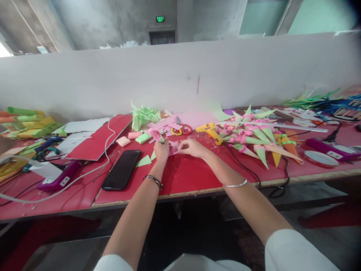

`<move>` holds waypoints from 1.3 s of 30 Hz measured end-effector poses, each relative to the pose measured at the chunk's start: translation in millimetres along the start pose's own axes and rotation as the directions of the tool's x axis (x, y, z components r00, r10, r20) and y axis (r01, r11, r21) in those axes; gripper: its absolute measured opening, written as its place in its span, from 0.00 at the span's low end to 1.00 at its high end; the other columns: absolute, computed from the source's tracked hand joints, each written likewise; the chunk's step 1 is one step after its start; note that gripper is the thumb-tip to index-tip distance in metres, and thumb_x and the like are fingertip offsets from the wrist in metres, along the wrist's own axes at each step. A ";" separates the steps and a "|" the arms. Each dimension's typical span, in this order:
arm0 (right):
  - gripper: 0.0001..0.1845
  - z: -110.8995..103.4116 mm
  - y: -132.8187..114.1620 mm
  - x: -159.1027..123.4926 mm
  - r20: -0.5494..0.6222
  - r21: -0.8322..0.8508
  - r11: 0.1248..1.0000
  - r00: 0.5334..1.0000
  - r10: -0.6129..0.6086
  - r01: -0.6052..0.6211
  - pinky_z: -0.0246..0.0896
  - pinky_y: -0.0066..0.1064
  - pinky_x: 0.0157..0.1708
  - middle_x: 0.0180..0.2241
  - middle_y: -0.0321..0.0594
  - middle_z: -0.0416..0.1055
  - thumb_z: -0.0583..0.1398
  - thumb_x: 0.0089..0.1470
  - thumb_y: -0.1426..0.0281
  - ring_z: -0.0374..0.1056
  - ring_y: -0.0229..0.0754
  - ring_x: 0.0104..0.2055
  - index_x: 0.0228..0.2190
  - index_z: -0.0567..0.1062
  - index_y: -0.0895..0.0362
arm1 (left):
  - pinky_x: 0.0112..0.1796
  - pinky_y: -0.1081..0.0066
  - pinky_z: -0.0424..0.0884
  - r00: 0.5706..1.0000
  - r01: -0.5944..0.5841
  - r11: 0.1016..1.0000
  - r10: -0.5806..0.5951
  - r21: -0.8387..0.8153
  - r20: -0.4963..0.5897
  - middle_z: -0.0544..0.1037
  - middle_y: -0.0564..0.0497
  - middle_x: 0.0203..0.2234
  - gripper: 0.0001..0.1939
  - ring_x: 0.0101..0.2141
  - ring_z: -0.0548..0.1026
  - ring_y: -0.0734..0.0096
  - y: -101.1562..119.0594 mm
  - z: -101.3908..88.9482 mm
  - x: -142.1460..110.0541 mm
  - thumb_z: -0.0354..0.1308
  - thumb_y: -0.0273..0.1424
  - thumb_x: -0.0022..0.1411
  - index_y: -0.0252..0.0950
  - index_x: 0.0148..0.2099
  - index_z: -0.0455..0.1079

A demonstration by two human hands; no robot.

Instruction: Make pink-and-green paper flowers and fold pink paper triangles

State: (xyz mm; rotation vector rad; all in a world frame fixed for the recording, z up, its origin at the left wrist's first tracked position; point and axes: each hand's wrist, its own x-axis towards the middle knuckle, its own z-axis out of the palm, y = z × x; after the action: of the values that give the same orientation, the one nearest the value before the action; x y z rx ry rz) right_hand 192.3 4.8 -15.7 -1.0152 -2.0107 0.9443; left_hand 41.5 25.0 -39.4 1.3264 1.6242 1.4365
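My left hand (161, 149) is closed around a pink paper flower (155, 134) with a green base, its bloom tilted to the upper left. Between my hands lies a thin purplish-pink strip (174, 148), and my right hand (192, 148) pinches its right end. Just beyond my hands are red-and-yellow scissors (182, 130). A yellow glue gun (211, 132) rests to the right of them. Small green paper pieces (144, 161) lie by my left wrist. Behind are pink paper sheets (194, 119) and a heap of green crepe paper pieces (144, 116).
A black phone (122, 170) lies left of my hands. Finished-looking paper flowers (254, 133) are piled at right, near a purple power strip (332, 149) and white dish (321, 158). Another purple power strip (60, 177) and a white cable occupy the left. A pale partition (158, 79) stands behind.
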 end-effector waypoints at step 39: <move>0.11 -12.9 -0.8 -2.9 -0.042 0.674 0.723 0.970 0.240 -0.150 0.59 0.24 0.29 0.22 0.33 0.67 0.66 0.34 0.67 0.61 0.29 0.24 0.23 0.73 0.59 | 0.24 0.71 0.66 0.996 -0.071 0.996 0.068 0.047 0.062 0.73 0.47 0.16 0.16 0.19 0.73 0.67 9.5 -2.9 -8.3 0.48 0.40 0.53 0.35 0.21 0.64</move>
State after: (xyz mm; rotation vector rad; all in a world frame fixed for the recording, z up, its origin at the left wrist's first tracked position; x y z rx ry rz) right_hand 203.8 5.8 -9.3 -0.8435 -1.2858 1.5305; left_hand 44.4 15.5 -31.1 1.4524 1.5980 1.3913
